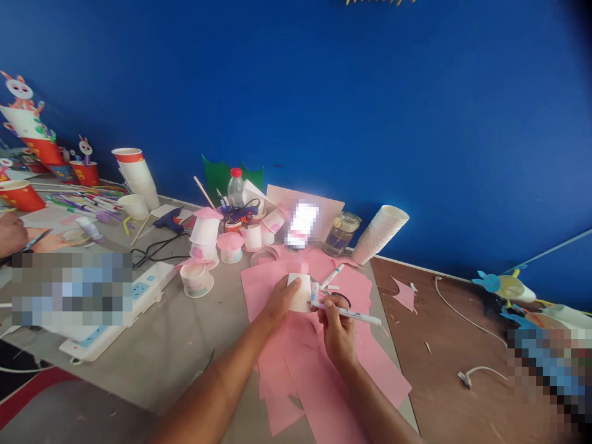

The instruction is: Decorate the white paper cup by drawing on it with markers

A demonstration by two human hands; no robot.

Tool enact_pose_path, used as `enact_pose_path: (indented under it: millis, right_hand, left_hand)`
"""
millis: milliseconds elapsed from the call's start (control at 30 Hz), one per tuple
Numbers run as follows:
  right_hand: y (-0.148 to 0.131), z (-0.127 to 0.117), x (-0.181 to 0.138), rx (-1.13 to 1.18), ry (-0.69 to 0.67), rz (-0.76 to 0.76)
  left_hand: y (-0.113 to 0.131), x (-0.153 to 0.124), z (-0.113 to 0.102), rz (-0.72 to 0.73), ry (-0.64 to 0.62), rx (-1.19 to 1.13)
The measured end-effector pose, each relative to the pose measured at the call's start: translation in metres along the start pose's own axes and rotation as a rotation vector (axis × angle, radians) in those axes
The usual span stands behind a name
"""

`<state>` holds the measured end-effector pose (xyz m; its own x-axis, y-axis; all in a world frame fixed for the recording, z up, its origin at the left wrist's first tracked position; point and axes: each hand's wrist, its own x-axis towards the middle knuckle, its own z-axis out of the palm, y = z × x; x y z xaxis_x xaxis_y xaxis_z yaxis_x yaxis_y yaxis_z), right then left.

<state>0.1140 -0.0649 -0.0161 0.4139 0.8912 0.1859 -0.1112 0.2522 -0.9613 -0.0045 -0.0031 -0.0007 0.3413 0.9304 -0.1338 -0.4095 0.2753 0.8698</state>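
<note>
My left hand [279, 300] is closed around a small white paper cup [300, 292], held tipped over the pink paper sheets [314, 370]. My right hand [337, 330] pinches a white marker pen [354, 315], with its tip at the cup's side. A second white marker [332, 277] and a small glue stick [314, 291] lie on the pink paper just beyond the cup.
A tilted stack of white cups [380, 233], a glass jar [341, 234], a water bottle [235, 187], decorated cups [206, 237], a glue gun [169, 220] and a white power strip [139, 293] crowd the grey table. Another person's hand [10, 234] shows at far left. Cables lie on the brown table [462, 345].
</note>
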Motion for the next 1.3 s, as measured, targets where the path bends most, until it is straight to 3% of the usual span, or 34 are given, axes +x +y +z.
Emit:
enact_pose_path:
  millis: [167,500,800,1167,1300]
  right_hand:
    - [-0.0002,-0.0002,0.0021,0.139,0.03,0.054]
    - [0.0026,-0.003,0.0004,0.007,-0.053,0.037]
    - [-0.0028,-0.0008,0.0047,0.168,0.019,0.084]
    - [0.0022,-0.0043,0.0028,0.04,-0.053,0.073]
    - [-0.001,-0.0016,0.0038,0.097,0.013,0.092]
  left_hand:
    - [-0.0011,0.0011,0.0003,-0.003,0.025,0.004]
    - [-0.0039,0.0008,-0.003,0.012,0.011,0.015]
    - [-0.0006,0.0,0.0001,-0.005,0.011,-0.007]
    - [-0.0008,-0.0005,-0.0016,-0.014,0.025,0.001]
    - [0.0002,-0.0007,-0.0007,-0.003,0.008,-0.01]
